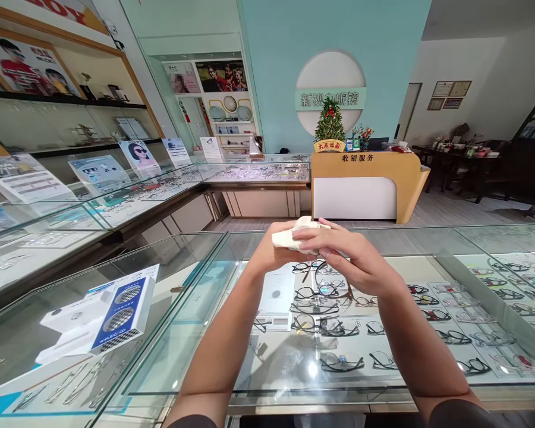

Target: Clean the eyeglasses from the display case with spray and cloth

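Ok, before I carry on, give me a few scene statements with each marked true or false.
1. The left hand and right hand both touch a crumpled cream-white cloth. True.
2. That cloth lies spread flat. False: it is bunched up between the hands.
3. Dark-framed eyeglasses lie inside the clear glass display case. True.
4. The blue-and-white cardboard box is right of both hands. False: that box is to their left.
5. A leafy green plant stands on the yellow-tan counter. True.
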{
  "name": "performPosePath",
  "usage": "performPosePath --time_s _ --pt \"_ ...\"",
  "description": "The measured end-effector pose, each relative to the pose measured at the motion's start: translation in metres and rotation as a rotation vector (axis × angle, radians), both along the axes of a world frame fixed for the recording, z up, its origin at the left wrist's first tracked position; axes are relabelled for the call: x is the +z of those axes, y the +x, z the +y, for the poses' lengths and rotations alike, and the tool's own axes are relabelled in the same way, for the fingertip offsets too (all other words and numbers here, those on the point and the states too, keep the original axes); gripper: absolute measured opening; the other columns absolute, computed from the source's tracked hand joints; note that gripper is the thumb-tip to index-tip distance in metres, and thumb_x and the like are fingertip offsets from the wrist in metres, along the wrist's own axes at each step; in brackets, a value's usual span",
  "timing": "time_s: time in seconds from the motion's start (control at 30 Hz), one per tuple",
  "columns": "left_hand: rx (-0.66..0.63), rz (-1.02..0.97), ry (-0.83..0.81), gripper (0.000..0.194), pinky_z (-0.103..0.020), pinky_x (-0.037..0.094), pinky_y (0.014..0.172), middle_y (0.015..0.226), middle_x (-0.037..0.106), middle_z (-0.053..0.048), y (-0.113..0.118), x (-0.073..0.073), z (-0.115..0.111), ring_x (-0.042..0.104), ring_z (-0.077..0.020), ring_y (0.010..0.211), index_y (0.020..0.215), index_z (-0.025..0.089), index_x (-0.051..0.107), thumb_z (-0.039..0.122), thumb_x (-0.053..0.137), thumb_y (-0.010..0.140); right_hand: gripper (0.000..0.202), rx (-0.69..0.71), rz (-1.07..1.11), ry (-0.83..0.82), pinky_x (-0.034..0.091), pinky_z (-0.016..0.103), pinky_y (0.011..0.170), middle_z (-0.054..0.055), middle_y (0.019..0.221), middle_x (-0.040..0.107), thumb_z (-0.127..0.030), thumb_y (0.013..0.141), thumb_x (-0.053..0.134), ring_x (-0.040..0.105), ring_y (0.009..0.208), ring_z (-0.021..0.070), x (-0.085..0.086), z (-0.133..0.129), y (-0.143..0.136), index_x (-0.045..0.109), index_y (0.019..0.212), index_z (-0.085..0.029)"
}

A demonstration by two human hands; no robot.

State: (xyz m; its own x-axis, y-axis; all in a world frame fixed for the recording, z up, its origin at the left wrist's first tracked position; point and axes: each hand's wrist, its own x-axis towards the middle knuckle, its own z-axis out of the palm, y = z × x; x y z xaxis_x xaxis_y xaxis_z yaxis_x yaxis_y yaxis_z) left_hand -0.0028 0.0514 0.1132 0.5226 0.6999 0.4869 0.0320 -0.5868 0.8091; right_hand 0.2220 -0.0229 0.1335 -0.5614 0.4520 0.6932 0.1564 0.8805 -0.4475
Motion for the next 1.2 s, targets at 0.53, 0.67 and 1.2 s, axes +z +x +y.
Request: performPosePath --time_s 0.53,0.67,1.2 --pt "0.013 -0.058 -0.086 0.068 -0.03 0.056 0.066 0.091 0.081 -0.006 -0.001 -0.007 0.007 0.074 -0.0252 0.081 0.107 0.015 0.083 0.053 0.104 0.055 0.035 -0.037 0.109 -0.032 0.041 0.058 0.13 -0.001 0.144 0.077 -0.033 0.113 0.049 0.069 0.139 0.025 0.001 -0.005 0.01 0.077 0.133 -0.04" --pt "-0.026 -0.052 -0.052 0.058 -0.035 0.063 0.079 0.112 0.084 -0.009 0.001 -0.006 0.003 0.078 -0.0309 0.102 0.114 0.018 0.083 0.044 0.101 0.065 0.036 0.052 0.097 -0.076 0.043 0.055 0.129 0.0 0.153 0.071 -0.036 0.114 0.048 0.063 0.148 0.0249 0.0 -0.003 0.002 0.072 0.141 -0.039" --pt "0.011 -0.068 -0.033 0.076 -0.04 0.065 0.09 0.126 0.081 -0.013 0.005 -0.003 0.002 0.077 -0.0345 0.114 0.128 0.018 0.077 0.043 0.103 0.061 0.037 0.008 0.083 -0.058 0.035 0.056 0.135 -0.002 0.153 0.071 -0.039 0.116 0.043 0.064 0.146 0.024 0.001 -0.008 0.003 0.071 0.141 -0.041"
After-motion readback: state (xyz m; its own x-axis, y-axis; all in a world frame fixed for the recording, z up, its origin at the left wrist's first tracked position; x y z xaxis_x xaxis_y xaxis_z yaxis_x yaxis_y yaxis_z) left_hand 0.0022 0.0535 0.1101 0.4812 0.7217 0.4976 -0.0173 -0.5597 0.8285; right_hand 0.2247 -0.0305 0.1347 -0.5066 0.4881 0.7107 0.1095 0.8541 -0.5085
